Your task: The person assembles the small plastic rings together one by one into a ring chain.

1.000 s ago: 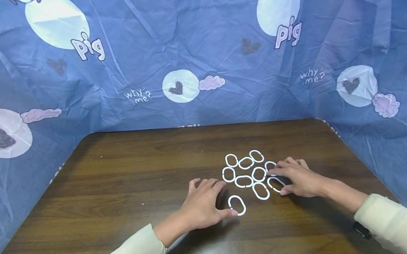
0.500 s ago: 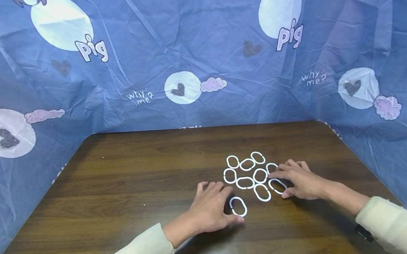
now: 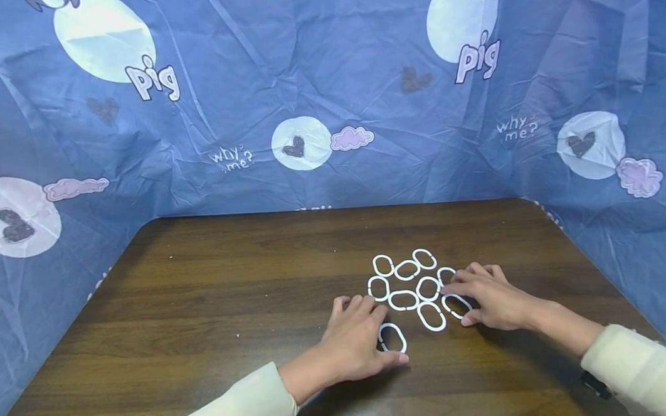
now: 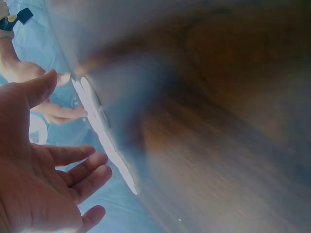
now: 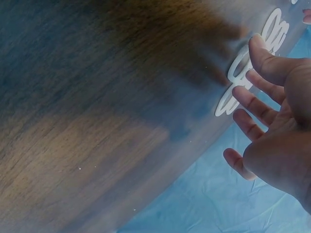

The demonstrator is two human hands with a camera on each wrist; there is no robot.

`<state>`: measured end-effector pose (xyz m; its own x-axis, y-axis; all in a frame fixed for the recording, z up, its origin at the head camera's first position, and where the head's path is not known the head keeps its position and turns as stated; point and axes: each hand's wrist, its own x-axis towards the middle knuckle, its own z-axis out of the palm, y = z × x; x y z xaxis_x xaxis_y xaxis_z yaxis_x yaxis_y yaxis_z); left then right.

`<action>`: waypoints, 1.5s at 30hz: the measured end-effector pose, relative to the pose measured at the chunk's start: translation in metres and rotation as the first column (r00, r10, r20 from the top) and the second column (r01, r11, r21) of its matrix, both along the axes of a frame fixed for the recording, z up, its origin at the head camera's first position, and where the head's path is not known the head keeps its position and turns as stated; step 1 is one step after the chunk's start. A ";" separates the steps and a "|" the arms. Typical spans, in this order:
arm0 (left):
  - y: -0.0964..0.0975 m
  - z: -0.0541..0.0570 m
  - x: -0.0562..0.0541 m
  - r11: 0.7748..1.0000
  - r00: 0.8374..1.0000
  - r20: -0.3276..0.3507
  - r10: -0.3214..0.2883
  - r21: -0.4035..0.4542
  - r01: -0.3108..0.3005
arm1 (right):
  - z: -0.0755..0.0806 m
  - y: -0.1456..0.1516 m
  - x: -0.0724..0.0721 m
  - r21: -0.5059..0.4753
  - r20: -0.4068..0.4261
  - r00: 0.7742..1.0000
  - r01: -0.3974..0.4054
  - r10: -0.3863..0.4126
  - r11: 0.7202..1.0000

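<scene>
My left hand, at the lower centre of the head view, was loosely spread, with a single white oval ring between thumb and index finger; I could not tell whether they touched it. Right of centre, nine more white rings lay clustered on the dark wooden table. My right hand, fingers relaxed and parted, reached over the cluster's right edge. Blue printed cloth filled the upper half.
</scene>
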<state>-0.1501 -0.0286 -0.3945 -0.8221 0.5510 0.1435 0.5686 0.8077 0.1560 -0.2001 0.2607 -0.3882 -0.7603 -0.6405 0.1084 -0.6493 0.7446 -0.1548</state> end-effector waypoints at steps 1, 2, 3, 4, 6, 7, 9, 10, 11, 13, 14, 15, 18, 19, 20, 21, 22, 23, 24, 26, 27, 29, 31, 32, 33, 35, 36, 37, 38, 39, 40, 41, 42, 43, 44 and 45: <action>0.001 0.000 0.000 1.000 1.000 0.000 0.001 -0.007 -0.001 | 0.000 0.000 0.000 0.000 -0.002 1.000 -0.002 0.002 1.000; 0.003 0.001 0.000 1.000 1.000 0.002 0.004 -0.018 -0.004 | -0.001 0.000 0.000 0.001 -0.005 1.000 -0.003 0.003 1.000; 0.004 0.001 0.000 1.000 1.000 0.003 0.007 -0.029 -0.007 | -0.001 0.000 0.000 0.003 -0.004 1.000 -0.003 0.003 1.000; 0.006 0.001 -0.001 0.999 1.000 0.005 0.011 -0.040 -0.011 | -0.002 0.000 0.000 0.003 -0.005 1.000 -0.003 0.003 1.000; 0.008 0.002 -0.001 0.998 1.000 0.007 0.019 -0.058 -0.018 | -0.003 0.000 -0.001 0.004 -0.006 1.000 -0.002 0.002 1.000; 0.010 0.002 -0.001 0.998 1.000 0.007 0.021 -0.063 -0.021 | -0.003 0.000 -0.001 0.004 -0.008 1.000 -0.002 0.003 1.000; 0.012 0.001 -0.001 0.997 1.000 0.007 0.023 -0.070 -0.023 | -0.005 0.001 -0.001 0.000 -0.009 1.000 0.001 -0.001 1.000; 0.013 0.001 -0.001 0.997 1.000 0.006 0.024 -0.070 -0.023 | -0.005 0.001 -0.001 -0.004 -0.010 1.000 0.000 0.000 1.000; 0.013 0.000 -0.001 0.997 1.000 0.005 0.023 -0.071 -0.022 | -0.005 0.001 -0.001 -0.007 -0.006 1.000 0.002 -0.002 1.000; 0.015 0.000 -0.001 0.997 1.000 0.004 0.021 -0.071 -0.021 | -0.005 0.002 -0.001 -0.010 -0.003 1.000 0.003 -0.004 1.000; 0.015 -0.001 -0.001 0.997 1.000 0.005 0.021 -0.070 -0.020 | -0.005 0.002 -0.002 -0.011 -0.001 1.000 0.005 -0.005 1.000; 0.015 -0.001 0.000 0.997 1.000 0.005 0.021 -0.069 -0.020 | -0.004 0.002 -0.002 -0.012 0.003 1.000 0.006 -0.006 1.000; 0.016 -0.002 0.000 0.998 1.000 0.000 0.023 -0.065 -0.023 | -0.004 0.003 -0.003 -0.011 0.001 1.000 0.005 -0.005 1.000; 0.017 -0.002 0.001 0.998 1.000 -0.001 0.024 -0.064 -0.024 | -0.004 0.003 -0.003 -0.012 0.001 1.000 0.004 -0.004 1.000; 0.017 -0.003 0.001 0.998 1.000 -0.005 0.024 -0.063 -0.024 | -0.004 0.003 -0.003 -0.014 0.000 1.000 0.003 -0.003 1.000; 0.018 -0.003 0.001 0.998 1.000 -0.009 0.023 -0.062 -0.024 | -0.005 0.003 -0.003 -0.015 -0.001 1.000 0.003 -0.003 1.000; 0.018 -0.004 0.001 0.998 1.000 -0.014 0.022 -0.063 -0.023 | -0.005 0.003 -0.003 -0.016 -0.002 1.000 0.002 -0.002 1.000; 0.018 -0.004 0.001 0.998 1.000 -0.019 0.021 -0.063 -0.022 | -0.005 0.003 -0.003 -0.017 -0.003 1.000 0.002 -0.002 1.000; 0.019 -0.005 0.001 0.998 1.000 -0.024 0.019 -0.064 -0.021 | -0.005 0.003 -0.003 -0.018 -0.003 1.000 0.001 -0.001 1.000; 0.020 -0.005 0.002 0.998 0.999 -0.031 0.017 -0.066 -0.019 | -0.006 0.003 -0.002 -0.020 -0.002 1.000 0.003 -0.003 1.000; 0.020 -0.005 0.002 0.997 0.999 -0.033 0.016 -0.069 -0.018 | -0.006 0.003 -0.002 -0.020 -0.002 1.000 0.002 -0.002 1.000; 0.020 -0.005 0.002 0.997 0.999 -0.034 0.016 -0.072 -0.018 | -0.006 0.003 -0.002 -0.020 -0.001 1.000 0.003 -0.003 1.000; 0.021 -0.005 0.003 0.997 0.999 -0.033 0.015 -0.075 -0.017 | -0.007 0.004 -0.002 -0.021 -0.003 1.000 0.002 -0.002 1.000; 0.021 -0.005 0.003 0.997 0.999 -0.035 0.013 -0.078 -0.016 | -0.007 0.004 -0.002 -0.022 -0.006 1.000 0.001 -0.002 1.000; 0.021 -0.005 0.003 0.997 0.999 -0.036 0.011 -0.081 -0.014 | -0.008 0.004 -0.002 -0.025 -0.012 1.000 -0.001 0.001 1.000; 0.022 -0.006 0.003 0.996 0.999 -0.045 0.008 -0.088 -0.012 | -0.009 0.004 -0.002 -0.028 -0.016 1.000 -0.002 0.001 1.000; 0.022 -0.006 0.003 0.996 0.999 -0.052 0.006 -0.091 -0.011 | -0.009 0.003 -0.002 -0.030 -0.020 1.000 -0.004 0.004 1.000; 0.022 -0.007 0.003 0.996 0.998 -0.062 0.005 -0.093 -0.010 | -0.010 0.003 -0.002 -0.031 -0.020 1.000 -0.002 0.002 1.000; 0.022 -0.008 0.003 0.996 0.997 -0.073 0.002 -0.093 -0.009 | -0.010 0.003 -0.003 -0.030 -0.019 1.000 0.001 -0.001 1.000; 0.022 -0.009 0.002 0.996 0.996 -0.084 0.000 -0.092 -0.008 | -0.011 0.003 -0.003 -0.031 -0.018 1.000 0.002 -0.003 1.000; 0.022 -0.010 0.002 0.996 0.995 -0.096 -0.002 -0.089 -0.007 | -0.011 0.003 -0.003 -0.028 -0.013 1.000 0.007 -0.007 1.000; 0.022 -0.010 0.001 0.996 0.994 -0.107 -0.004 -0.086 -0.005 | -0.011 0.003 -0.003 -0.026 -0.010 1.000 0.010 -0.011 1.000; 0.022 -0.011 0.001 0.997 0.993 -0.116 -0.006 -0.083 -0.004 | -0.011 0.003 -0.003 -0.024 -0.013 1.000 0.009 -0.009 1.000; 0.022 -0.011 0.000 0.997 0.992 -0.123 -0.008 -0.079 -0.002 | -0.011 0.003 -0.004 -0.022 -0.008 1.000 0.012 -0.012 1.000; 0.022 -0.011 0.000 0.997 0.992 -0.126 -0.009 -0.077 -0.001 | -0.011 0.003 -0.004 -0.021 -0.005 1.000 0.013 -0.013 1.000; 0.022 -0.011 0.000 0.997 0.992 -0.128 -0.010 -0.077 0.000 | -0.010 0.003 -0.004 -0.020 -0.004 1.000 0.011 -0.011 1.000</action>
<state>-0.1504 -0.0063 -0.4055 -0.7968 0.5685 0.2049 0.5839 0.8116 0.0187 -0.2038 0.2635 -0.3984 -0.7671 -0.6294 0.1245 -0.6415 0.7487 -0.1672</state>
